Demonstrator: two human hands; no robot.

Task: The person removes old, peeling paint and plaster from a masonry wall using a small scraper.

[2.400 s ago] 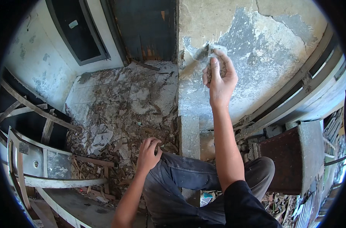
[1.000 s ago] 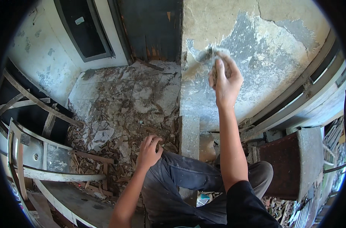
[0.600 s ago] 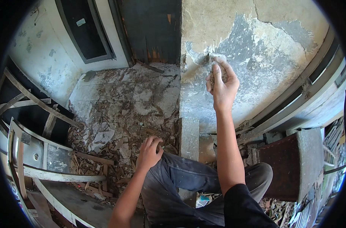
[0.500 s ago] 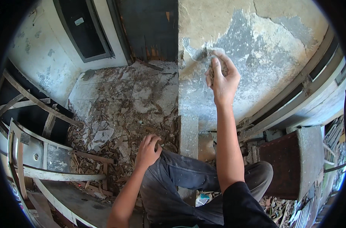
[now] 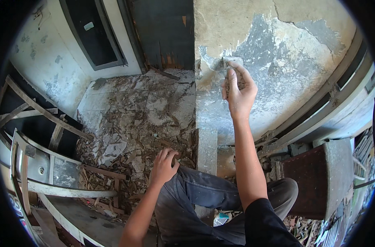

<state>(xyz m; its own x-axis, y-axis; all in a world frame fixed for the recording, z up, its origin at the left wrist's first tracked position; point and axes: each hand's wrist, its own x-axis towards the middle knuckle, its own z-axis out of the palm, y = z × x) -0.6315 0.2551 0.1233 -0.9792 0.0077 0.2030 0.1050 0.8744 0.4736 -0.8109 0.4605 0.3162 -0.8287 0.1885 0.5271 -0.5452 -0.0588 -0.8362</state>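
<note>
Ahead of your left fingers [image 5: 165, 152], the tiled floor [image 5: 90, 103] is littered with brown scraps [image 5: 181, 140]. Pale broken pieces [image 5: 114, 148] lie to those fingers' left, and a long stick [image 5: 165, 74] well beyond them.

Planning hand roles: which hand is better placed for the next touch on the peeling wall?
Likely the right hand: it holds a grey piece at the peeling wall. The left hand sits by the knee, away from the wall.

Wall [image 5: 286, 86]: v. rough plaster w/ matt finish; sink [image 5: 33, 165]: metal, sl. glossy; trousers [image 5: 208, 190]: matt cloth.
</note>
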